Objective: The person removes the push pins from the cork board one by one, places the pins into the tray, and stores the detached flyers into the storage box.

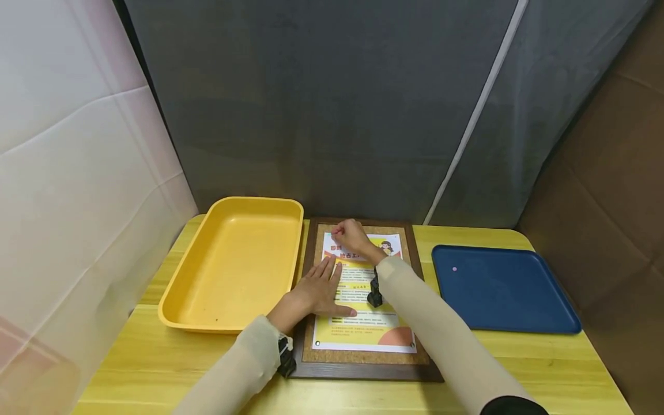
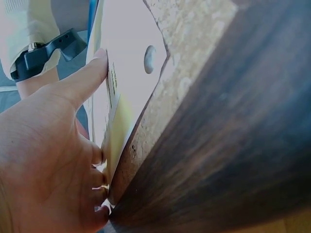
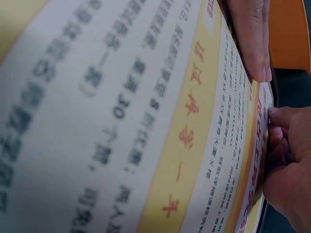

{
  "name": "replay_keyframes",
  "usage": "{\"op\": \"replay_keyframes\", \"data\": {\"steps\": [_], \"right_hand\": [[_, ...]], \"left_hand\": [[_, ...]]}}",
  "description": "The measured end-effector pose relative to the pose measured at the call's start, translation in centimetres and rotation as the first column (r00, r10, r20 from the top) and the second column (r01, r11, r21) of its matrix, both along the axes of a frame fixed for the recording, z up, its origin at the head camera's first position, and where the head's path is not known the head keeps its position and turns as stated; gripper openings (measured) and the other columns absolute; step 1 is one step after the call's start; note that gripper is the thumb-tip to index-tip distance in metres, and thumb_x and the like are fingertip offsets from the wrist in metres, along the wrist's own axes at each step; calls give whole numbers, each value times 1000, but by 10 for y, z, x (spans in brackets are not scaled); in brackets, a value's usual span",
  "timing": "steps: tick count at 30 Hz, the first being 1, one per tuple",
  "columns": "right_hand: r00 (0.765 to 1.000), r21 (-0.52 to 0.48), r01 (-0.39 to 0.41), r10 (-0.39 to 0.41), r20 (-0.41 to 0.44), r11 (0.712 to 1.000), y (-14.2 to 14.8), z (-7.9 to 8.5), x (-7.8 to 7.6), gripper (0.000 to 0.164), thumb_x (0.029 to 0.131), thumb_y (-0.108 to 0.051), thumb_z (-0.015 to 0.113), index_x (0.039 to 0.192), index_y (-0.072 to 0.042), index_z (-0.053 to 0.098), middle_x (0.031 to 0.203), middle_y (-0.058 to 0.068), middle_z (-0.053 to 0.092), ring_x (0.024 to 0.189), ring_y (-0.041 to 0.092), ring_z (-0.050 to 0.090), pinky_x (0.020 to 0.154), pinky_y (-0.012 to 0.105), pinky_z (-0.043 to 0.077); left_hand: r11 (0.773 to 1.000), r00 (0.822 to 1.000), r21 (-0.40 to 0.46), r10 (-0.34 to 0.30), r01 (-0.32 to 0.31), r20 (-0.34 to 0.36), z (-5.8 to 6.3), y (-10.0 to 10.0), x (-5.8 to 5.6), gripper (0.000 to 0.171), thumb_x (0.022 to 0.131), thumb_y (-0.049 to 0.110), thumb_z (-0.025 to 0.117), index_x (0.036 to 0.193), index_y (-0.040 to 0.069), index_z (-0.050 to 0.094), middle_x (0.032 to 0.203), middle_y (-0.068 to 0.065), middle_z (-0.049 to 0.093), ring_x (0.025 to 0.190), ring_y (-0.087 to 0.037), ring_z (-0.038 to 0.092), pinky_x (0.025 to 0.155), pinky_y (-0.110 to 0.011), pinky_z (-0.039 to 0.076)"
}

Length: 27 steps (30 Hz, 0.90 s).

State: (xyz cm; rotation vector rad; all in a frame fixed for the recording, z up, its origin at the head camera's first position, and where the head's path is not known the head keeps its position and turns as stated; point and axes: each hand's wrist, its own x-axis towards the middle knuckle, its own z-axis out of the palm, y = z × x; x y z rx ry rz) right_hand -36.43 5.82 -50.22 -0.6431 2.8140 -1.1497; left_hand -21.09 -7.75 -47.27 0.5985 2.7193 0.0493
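A wood-grain table [image 1: 560, 363] is noted as the working surface. A deep yellow tray [image 1: 233, 271] is placed at its left. Just beside it, a brown-framed cork board [image 1: 363, 372] is laid flat; it is judged stiff and best gripped by the frame's outer edges. A shallow blue tray [image 1: 498, 288] is set to the right of the board.

On the cork, between the two trays, a printed poster [image 1: 358, 297] is found lying face up. It is judged light, thin and pliable, easily creased or torn, and liable to slide wherever it is not fixed. It should be handled by its margins and kept flat with a spread palm.

The left hand [image 1: 319, 291] is laid on the poster's left side, fingers extended and thumb held wide. The right hand [image 1: 354, 237] is placed at the upper left of the sheet, fingers curled in; whether anything is pinched cannot be told.

Small round marks [image 1: 317, 343] are observed at both lower corners; whether pin heads or eyelets cannot be established. A pink dot [image 1: 454, 269] is seen on the blue tray.
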Motion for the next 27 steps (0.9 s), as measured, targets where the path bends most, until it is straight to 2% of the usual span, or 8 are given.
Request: {"op": "replay_keyframes", "data": {"steps": [14,21,27], "right_hand": [[1000,16,28,-28,0,999,-5,2,2,13,100,-4,69,98,0,81,92,11,79,72,10,64,69,22,53],[999,3,32,-32,22,999,-6,5,3,14,100,-4,67,94,0,79,84,8,75,65,7,54,62,18,44],[998,0,33,-33,45,999,-7,5,3,16,99,-6,66,89,-2,77,76,3,70,62,8,53,60,19,42]], "left_hand": [[1000,1000,-12,0,0,-1,0,0,1,122,88,85,57,170,5,13,177,-17,2,165,-32,3,132,-48,16],[1000,1000,-15,4,-3,2,0,0,0,122,89,84,58,170,4,14,177,-17,2,165,-32,3,132,-47,15],[1000,1000,-16,1,-1,4,1,-1,1,122,89,84,57,170,5,13,177,-17,2,165,-33,3,132,-47,15]]}}
